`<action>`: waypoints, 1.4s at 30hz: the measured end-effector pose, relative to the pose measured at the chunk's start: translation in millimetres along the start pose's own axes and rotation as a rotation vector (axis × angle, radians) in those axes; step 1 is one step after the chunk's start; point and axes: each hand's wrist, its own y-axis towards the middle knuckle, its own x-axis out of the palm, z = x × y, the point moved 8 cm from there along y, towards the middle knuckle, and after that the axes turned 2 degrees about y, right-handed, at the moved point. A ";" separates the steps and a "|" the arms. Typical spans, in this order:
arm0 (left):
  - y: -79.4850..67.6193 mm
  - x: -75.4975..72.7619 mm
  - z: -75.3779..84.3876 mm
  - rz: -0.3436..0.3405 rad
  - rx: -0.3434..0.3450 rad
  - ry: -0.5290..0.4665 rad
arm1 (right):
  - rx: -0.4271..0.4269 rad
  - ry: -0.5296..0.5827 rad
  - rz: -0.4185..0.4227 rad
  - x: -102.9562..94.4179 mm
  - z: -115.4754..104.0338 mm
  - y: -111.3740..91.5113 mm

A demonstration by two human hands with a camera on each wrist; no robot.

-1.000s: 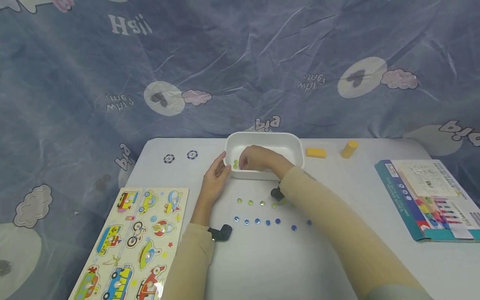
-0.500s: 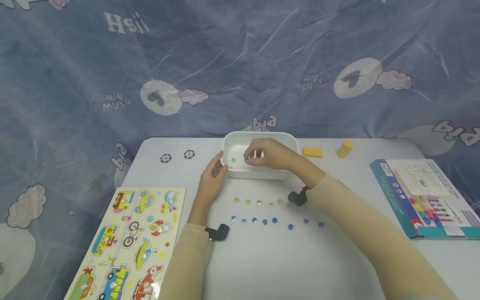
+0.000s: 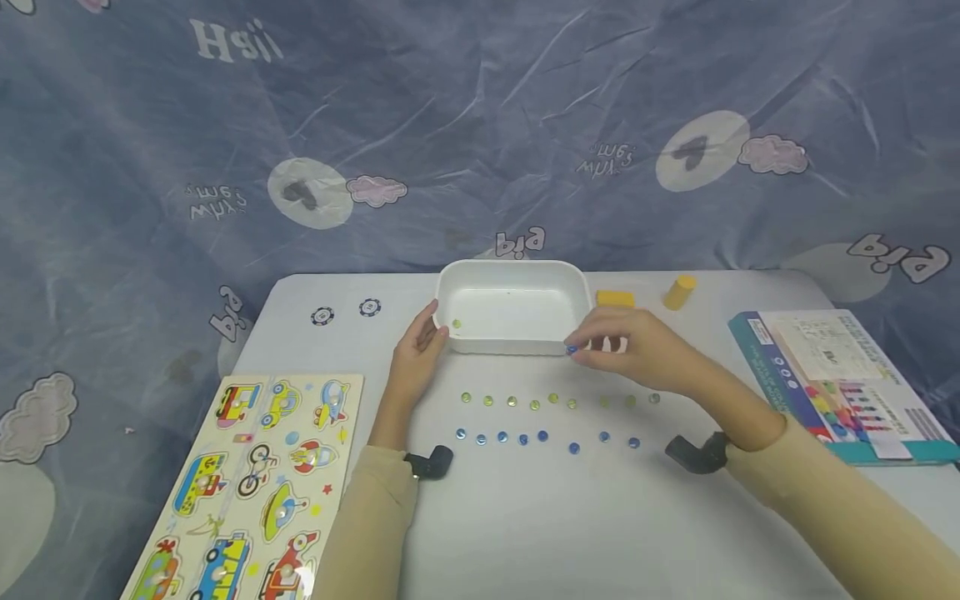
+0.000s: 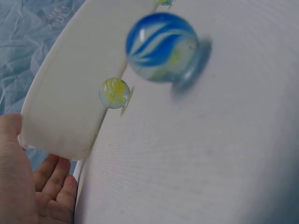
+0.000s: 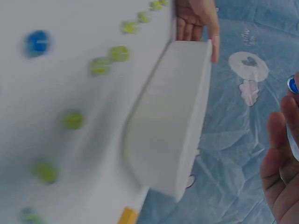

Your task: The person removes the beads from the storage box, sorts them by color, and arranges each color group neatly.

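In the head view my left hand (image 3: 414,364) holds the left end of a white plastic tub (image 3: 510,346), its thumb at the rim and fingers around the corner. Between thumb and fingertips, my right hand (image 3: 637,348) pinches a blue marble (image 3: 572,350) at the tub's front right corner. That marble (image 5: 293,84) also shows in the right wrist view. Inside the tub, a yellow-green marble (image 3: 456,323) lies near the left end. On the table before the tub runs a row of yellow-green marbles (image 3: 512,401), with a row of blue marbles (image 3: 522,439) nearer.
A wooden vehicle puzzle board (image 3: 247,492) lies at the left, with two poker chips (image 3: 322,316) behind it. Right of the tub are a yellow block (image 3: 615,298) and a yellow cylinder (image 3: 679,293). A boxed set (image 3: 847,383) lies at the far right.
My right hand has come up out of the tub with a blue marble and moved right to its front right corner. The left hand keeps its hold on the tub.
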 end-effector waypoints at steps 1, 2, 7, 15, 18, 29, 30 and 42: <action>0.0 0.0 -0.1 0.000 0.002 0.002 | 0.021 -0.006 -0.002 1.0 6.4 -8.9; 0.0 0.0 0.1 0.000 0.006 0.003 | 0.041 -0.017 -0.005 2.3 13.1 -17.6; 0.1 -1.0 -0.7 0.010 0.014 0.005 | 0.124 -0.035 -0.012 10.1 47.2 -57.1; 0.3 0.6 -1.8 0.000 0.013 -0.011 | 0.259 -0.111 -0.105 22.5 90.1 -108.3; -0.1 0.6 -1.7 0.000 0.006 -0.013 | 0.309 -0.115 -0.146 26.8 100.0 -120.7; -0.9 0.6 -0.1 0.007 -0.002 0.000 | 0.349 -0.142 -0.177 35.0 110.6 -137.6; -0.8 0.6 -0.1 0.009 -0.003 0.002 | 0.349 -0.138 -0.176 35.3 110.9 -137.9; -0.8 1.1 -1.4 0.004 -0.005 -0.004 | 0.350 -0.148 -0.168 32.1 103.2 -136.7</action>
